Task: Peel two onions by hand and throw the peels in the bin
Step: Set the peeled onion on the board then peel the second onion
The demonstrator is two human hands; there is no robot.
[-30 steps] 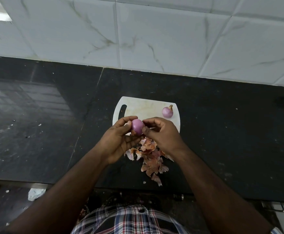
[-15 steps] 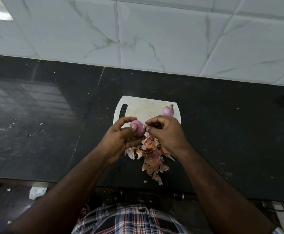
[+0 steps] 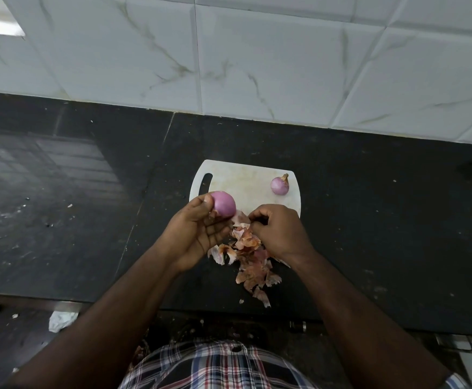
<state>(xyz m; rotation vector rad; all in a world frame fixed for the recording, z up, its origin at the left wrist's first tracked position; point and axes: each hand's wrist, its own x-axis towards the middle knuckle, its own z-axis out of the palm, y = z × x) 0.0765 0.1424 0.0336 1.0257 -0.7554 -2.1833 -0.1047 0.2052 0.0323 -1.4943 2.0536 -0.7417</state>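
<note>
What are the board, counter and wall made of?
Board: looks like white plastic, matte, stained, with a moulded handle slot. Counter: probably polished black stone, glossy reflections and fine speckles. Wall: white glazed tiles, marble-like veins and visible grout lines.

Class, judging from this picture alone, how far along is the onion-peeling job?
Done: one peeled onion sits on the cutting board. In hand: the left hand holds the second onion, nearly bare, while the right hand pulls skin away. Left: the peel pile lies on the counter; no bin is visible.
</note>
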